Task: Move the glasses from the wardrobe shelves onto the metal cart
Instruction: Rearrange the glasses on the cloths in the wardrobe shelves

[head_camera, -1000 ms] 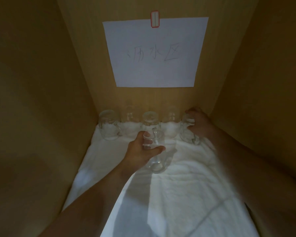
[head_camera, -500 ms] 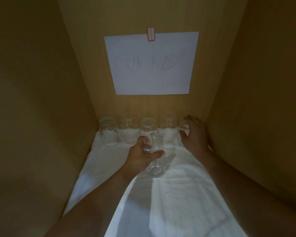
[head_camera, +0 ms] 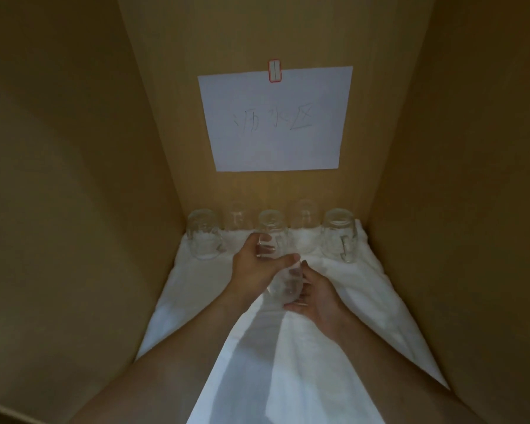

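My left hand (head_camera: 253,267) grips a clear glass (head_camera: 283,287) by its upper part, tilted just above the white cloth (head_camera: 288,362). My right hand (head_camera: 317,298) closes round the lower end of the same glass, thumb on top and fingers beneath. Behind them, several more clear glasses stand upside down in a row against the back wall: one at the left (head_camera: 202,235), one in the middle (head_camera: 271,223), one with a handle at the right (head_camera: 340,235). Two more show faintly behind the row. The metal cart is out of view.
I look into a narrow wooden wardrobe compartment with walls close on the left (head_camera: 89,209) and right (head_camera: 456,209). A white paper sheet (head_camera: 276,117) with handwriting hangs on the back wall. The cloth covers the shelf floor up to the front.
My right hand has let go of the rightmost glass at the back and come to the glass in my left hand. The rightmost glass now stands uncovered.
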### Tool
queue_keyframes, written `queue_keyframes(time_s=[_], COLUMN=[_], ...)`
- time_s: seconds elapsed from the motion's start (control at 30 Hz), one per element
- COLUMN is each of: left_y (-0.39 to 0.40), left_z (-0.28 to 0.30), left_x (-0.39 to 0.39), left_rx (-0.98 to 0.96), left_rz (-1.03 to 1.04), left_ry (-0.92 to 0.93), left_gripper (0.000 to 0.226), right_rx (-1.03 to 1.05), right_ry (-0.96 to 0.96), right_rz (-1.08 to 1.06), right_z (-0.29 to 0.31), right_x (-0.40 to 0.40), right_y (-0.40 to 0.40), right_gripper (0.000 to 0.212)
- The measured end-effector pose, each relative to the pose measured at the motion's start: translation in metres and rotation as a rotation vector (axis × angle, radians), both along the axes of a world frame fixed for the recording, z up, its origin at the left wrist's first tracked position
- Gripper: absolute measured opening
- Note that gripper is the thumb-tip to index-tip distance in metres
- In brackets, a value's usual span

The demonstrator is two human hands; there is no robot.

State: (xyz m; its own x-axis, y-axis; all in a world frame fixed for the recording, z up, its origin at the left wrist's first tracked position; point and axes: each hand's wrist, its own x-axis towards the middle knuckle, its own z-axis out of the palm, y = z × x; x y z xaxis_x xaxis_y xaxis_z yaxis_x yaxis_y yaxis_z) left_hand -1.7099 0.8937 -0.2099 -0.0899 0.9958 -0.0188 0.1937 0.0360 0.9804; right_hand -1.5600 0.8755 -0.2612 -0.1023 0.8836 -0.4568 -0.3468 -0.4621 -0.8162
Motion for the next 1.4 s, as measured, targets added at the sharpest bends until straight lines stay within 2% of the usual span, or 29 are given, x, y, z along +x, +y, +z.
queue_keyframes(time_s=[0.1, 0.17, 0.27, 0.4, 0.5, 0.6, 0.7, 0.8, 0.9, 1.1, 1.4], left_y=[-0.001, -0.003, -0.012, -0.023, -0.032, -0.044, -0.057, -0.066, -0.067, -0.067, -0.061], left_z=[0.015, 0.021, 0.026, 0.014, -0.003, -0.029, -0.054, -0.068, -0.07, -0.068, -0.07], left_x=[-0.004, -0.008, -0.021, -0.051, -0.077, -0.103, -0.12, -0.127, -0.13, -0.133, -0.131], left_rx=[0.05, 0.084, 0.1, 0.07, -0.008, -0.075, -0.123, -0.201, -0.235, -0.275, -0.268], left_rz=[-0.01, -0.015, -0.028, 0.019, 0.096, 0.074, -0.09, -0.203, -0.233, -0.267, -0.284], left_ry=[-0.016, -0.028, -0.007, 0.018, 0.235, 0.617, 0.923, 1.047, 1.061, 1.047, 1.114], left_gripper=[0.06, 0.059, 0.058, 0.073, 0.084, 0.078, 0.081, 0.09, 0.088, 0.079, 0.074], right_rx=[-0.047, -0.005, 0.068, 0.096, 0.11, 0.145, 0.304, 0.592, 0.759, 0.944, 0.952], right_ry=[0.4, 0.557, 0.55, 0.466, 0.39, 0.138, -0.28, -0.776, -1.059, -1.293, -1.493], right_rz=[0.047, 0.005, -0.016, 0.001, -0.009, 0.001, 0.048, 0.118, 0.245, 0.409, 0.542], right_z=[0.006, 0.009, 0.017, 0.024, 0.034, 0.051, 0.064, 0.067, 0.066, 0.055, 0.052], right_x=[-0.008, -0.013, -0.019, -0.022, -0.031, -0.045, -0.066, -0.091, -0.114, -0.146, -0.186], right_y=[-0.007, -0.007, -0.003, 0.003, 0.01, 0.017, 0.023, 0.032, 0.043, 0.055, 0.062], right_gripper=[0.051, 0.045, 0.045, 0.034, 0.031, 0.058, 0.06, 0.066, 0.073, 0.077, 0.076])
